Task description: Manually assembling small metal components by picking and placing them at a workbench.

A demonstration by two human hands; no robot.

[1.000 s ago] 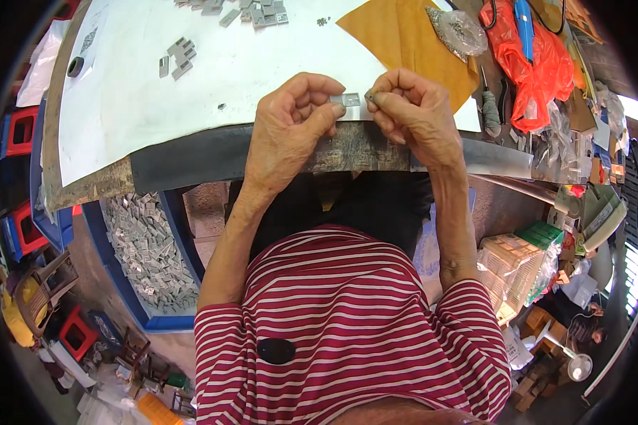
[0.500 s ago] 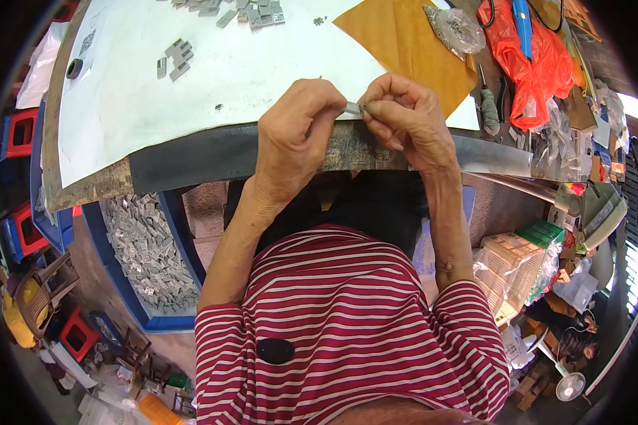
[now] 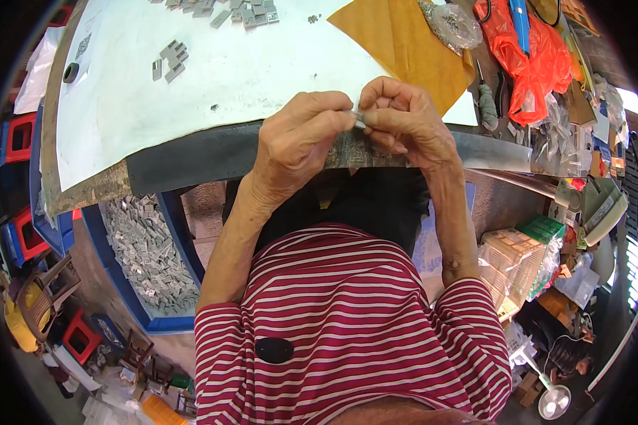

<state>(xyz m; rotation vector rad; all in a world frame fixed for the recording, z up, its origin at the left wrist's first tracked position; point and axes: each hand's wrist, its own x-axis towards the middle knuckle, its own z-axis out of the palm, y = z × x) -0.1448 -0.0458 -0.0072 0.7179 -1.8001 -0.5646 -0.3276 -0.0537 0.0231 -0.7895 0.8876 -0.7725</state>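
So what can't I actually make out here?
All in the head view:
Small grey piece between the left hand and right hand: mostly hidden by these hands.
Pile of grey rectangular parts on the white sheet: cut off by the top edge.
Dark specks near that pile: too small to identify.
Heaped parts in the blue bin: lower ones hidden by upper ones.

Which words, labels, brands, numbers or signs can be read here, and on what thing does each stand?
None can be read.
Dark patch on the white sheet: too small to tell whether printed.
Marks on the white package, lower right: too small and blurred.
Held grey piece: no text discernible.
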